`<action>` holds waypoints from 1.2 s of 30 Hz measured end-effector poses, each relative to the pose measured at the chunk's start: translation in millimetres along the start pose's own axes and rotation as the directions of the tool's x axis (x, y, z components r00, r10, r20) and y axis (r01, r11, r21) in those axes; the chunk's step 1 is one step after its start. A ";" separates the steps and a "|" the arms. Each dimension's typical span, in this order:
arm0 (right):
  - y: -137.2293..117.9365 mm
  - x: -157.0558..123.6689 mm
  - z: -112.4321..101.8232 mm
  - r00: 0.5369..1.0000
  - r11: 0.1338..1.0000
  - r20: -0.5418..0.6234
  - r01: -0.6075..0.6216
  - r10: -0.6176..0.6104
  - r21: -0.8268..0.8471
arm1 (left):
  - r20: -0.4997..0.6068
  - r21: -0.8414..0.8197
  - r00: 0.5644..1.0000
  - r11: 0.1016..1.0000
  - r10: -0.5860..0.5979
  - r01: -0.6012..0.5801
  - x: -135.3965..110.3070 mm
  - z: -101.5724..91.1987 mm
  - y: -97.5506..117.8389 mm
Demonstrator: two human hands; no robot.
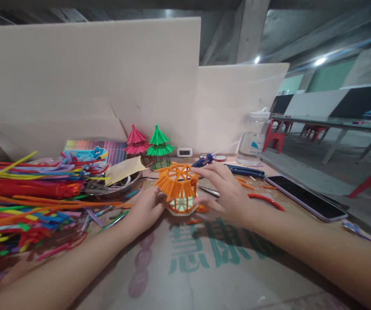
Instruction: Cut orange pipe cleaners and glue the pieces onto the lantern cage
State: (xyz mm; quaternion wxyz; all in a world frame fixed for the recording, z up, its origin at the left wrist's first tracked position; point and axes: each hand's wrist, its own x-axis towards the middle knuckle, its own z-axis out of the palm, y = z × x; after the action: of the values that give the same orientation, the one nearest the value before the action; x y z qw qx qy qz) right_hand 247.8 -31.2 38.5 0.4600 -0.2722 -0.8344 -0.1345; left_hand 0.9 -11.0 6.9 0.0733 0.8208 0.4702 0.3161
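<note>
A small orange pavilion model [177, 183], made of fuzzy pipe cleaners, stands upright on a pale round base [183, 206] at the middle of the table. Its roof has an open ring of spokes on top. Around its left side curls my left hand [148, 209], thumb by the base and the other fingers partly hidden behind the model. On the other side, my right hand [226, 189] has thumb and fingers spread apart, their tips close to the roof edge and a post; whether they touch is hard to tell. Short orange pieces [201, 209] lie beside the base.
Colourful pipe cleaners [27, 202] heap at left, near a metal bowl [117, 185] and marker set [98, 150]. Behind stand pink [136, 140] and green [159, 142] pavilions, a clock [184, 152] and a blue glue gun [203, 160]. At right are a bottle [253, 140] and phone [306, 197].
</note>
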 end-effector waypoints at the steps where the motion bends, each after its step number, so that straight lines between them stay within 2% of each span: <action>1: 3.3 3.2 -2.8 0.999 0.998 -0.021 -0.047 0.048 0.033 | 0.002 -0.012 1.000 1.000 -0.013 0.013 0.3 0.1 -0.3; 3: 14.2 9.3 -8.3 0.977 0.976 -0.058 -0.201 0.206 0.085 | 0.007 -0.053 1.000 0.998 -0.017 0.018 0.8 0.3 -0.6; 4: 21.9 11.3 -10.5 0.951 0.949 -0.054 -0.298 0.304 0.098 | 0.008 -0.077 1.000 0.997 -0.017 0.018 0.9 0.4 -0.4; 7: 52.3 9.7 -11.8 0.829 0.824 0.030 -0.558 0.558 0.094 | 0.000 -0.126 1.000 0.992 -0.030 0.029 1.5 0.9 0.8; 10: 84.7 -2.3 -5.1 0.716 0.716 -0.018 -0.696 0.698 0.061 | 0.000 -0.145 0.999 0.989 -0.034 0.033 2.3 1.2 2.5; 13: 106.8 -16.1 4.8 0.689 0.688 0.043 -0.725 0.723 0.047 | 0.012 -0.163 0.999 0.986 -0.032 0.034 3.1 0.9 2.6; 17: 118.2 -24.8 16.0 0.686 0.698 0.219 -0.716 0.694 0.030 | 0.025 -0.183 1.000 0.983 -0.015 0.019 3.1 1.3 -1.4; 21: 126.2 -17.3 23.0 0.669 0.712 0.353 -0.702 0.654 0.011 | -0.011 -0.199 0.998 0.978 0.067 -0.068 2.7 2.1 -6.1; 25: 135.7 -2.7 31.8 0.622 0.702 0.435 -0.711 0.651 -0.035 | -0.023 -0.146 0.984 0.973 0.175 -0.176 2.1 1.4 -5.7; 28: 137.1 2.8 41.0 0.583 0.681 0.446 -0.727 0.679 -0.088 | -0.038 -0.142 0.983 0.973 0.180 -0.184 0.9 1.9 -6.0; 32: 133.8 1.9 48.7 0.551 0.638 0.391 -0.758 0.737 -0.134 | -0.053 -0.104 0.980 0.975 0.193 -0.197 1.3 2.5 -7.9; 36: 131.1 1.8 46.4 0.523 0.587 0.371 -0.805 0.768 -0.080 | -0.066 -0.131 0.981 0.974 0.180 -0.187 4.2 -0.4 -6.0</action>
State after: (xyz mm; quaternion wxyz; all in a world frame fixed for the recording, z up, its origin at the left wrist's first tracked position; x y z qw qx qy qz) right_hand 290.6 98.3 11.6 0.3195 -0.6157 -0.6966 0.1835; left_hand -2.2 -4.4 6.6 0.0872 0.8449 0.3713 0.3750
